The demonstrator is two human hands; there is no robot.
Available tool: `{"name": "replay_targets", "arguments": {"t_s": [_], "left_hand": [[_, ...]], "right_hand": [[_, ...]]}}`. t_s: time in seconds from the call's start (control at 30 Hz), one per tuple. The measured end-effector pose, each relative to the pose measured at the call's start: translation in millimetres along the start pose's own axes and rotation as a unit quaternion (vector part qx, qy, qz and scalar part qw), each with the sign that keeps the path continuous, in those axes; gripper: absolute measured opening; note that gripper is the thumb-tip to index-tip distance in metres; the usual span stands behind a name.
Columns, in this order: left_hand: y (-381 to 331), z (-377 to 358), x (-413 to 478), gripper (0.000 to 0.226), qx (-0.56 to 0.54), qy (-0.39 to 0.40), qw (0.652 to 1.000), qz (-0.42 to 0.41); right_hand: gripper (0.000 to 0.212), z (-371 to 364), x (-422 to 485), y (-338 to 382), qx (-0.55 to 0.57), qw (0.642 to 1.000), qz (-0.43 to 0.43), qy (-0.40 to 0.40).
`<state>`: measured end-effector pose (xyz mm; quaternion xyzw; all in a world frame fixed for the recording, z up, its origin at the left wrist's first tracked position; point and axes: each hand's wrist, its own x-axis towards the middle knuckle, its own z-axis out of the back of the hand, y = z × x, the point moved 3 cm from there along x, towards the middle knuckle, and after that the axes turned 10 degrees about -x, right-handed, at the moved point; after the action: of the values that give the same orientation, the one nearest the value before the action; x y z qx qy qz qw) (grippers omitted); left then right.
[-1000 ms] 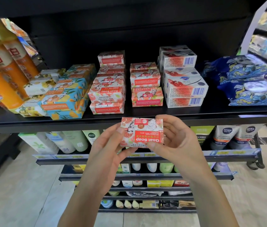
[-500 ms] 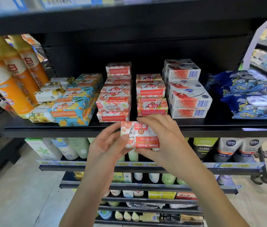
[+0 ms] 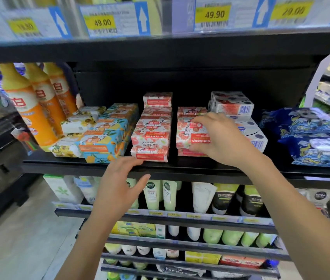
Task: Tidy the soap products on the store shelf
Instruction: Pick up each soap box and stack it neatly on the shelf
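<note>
Head view of a black store shelf [image 3: 196, 168] stocked with boxed soaps. The right hand [image 3: 223, 141] grasps a red Goat Soap box [image 3: 190, 131], fingers curled over its top edge and thumb at its lower front; the box sits at the front of the right red stack [image 3: 188, 152], on top of the box below it, with its lettering upside down; whether its full weight rests on the stack cannot be told. The left hand [image 3: 119, 185] is released, fingers spread and holding nothing; it hovers before the shelf's front edge, just below the left red stack [image 3: 151, 138], whose front column is 2 boxes high. To the left of the red stacks lie blue-and-orange soap boxes [image 3: 107, 136], then white-and-yellow soap boxes [image 3: 78, 123], several of them askew; 3 orange bottles [image 3: 32, 110] stand at the far left. To the right of the held box stand white barcoded boxes [image 3: 232, 107], partly hidden by the right hand; blue patterned packs [image 3: 311, 136] lie beyond them. Yellow price tags [image 3: 102, 22] line the shelf above; green and white tubes [image 3: 160, 196] stand on the shelf below.
</note>
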<state>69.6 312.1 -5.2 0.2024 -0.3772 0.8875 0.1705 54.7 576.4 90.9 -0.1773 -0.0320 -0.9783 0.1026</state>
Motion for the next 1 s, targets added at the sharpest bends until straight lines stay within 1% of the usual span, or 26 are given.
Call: {"name": "replay_targets", "arguments": {"t_s": [0.1, 0.17, 0.27, 0.4, 0.5, 0.6, 0.67, 0.73, 0.8, 0.87, 0.93, 1.0], "left_hand": [[11, -7, -1, 0.043, 0.024, 0.004, 1.000, -0.018], [15, -10, -1, 0.043, 0.030, -0.006, 0.999, -0.028], [17, -15, -2, 0.043, 0.028, -0.025, 0.999, -0.032], [20, -18, -1, 0.043, 0.022, -0.046, 0.998, -0.034], [21, -18, -1, 0.042, 0.012, -0.050, 0.998, -0.028], [19, -19, -4, 0.043, -0.014, -0.060, 0.998, -0.029], [17, -18, -4, 0.044, -0.031, -0.063, 0.997, -0.031], [18, -18, -4, 0.042, -0.036, -0.063, 0.997, -0.030], [18, -18, -4, 0.041, -0.036, -0.065, 0.997, -0.034], [17, -19, -5, 0.041, -0.032, -0.066, 0.997, -0.039], [17, -20, -5, 0.041, -0.030, -0.067, 0.997, -0.039], [18, -20, -5, 0.042, -0.027, -0.069, 0.996, -0.039]], "right_hand": [[0.080, -4, 10, -5, -0.031, 0.999, -0.004, 0.033], [0.080, -6, 14, -7, -0.014, 0.999, -0.013, 0.042], [0.070, -9, 15, -10, 0.027, 0.999, -0.025, 0.029], [0.062, -12, 14, -9, 0.023, 0.999, -0.032, 0.003], [0.066, -10, 15, -2, 0.031, 0.999, -0.013, -0.004], [0.079, -7, 22, 19, 0.052, 0.998, 0.015, 0.010], [0.089, -8, 29, 34, 0.033, 0.999, 0.023, 0.034], [0.094, -10, 36, 48, -0.006, 0.998, 0.021, 0.056], [0.093, -14, 41, 58, -0.049, 0.997, 0.016, 0.064], [0.088, -19, 44, 63, -0.073, 0.996, 0.006, 0.054], [0.084, -22, 46, 64, -0.068, 0.997, -0.003, 0.043], [0.085, -23, 46, 65, -0.049, 0.998, -0.001, 0.035]]}}
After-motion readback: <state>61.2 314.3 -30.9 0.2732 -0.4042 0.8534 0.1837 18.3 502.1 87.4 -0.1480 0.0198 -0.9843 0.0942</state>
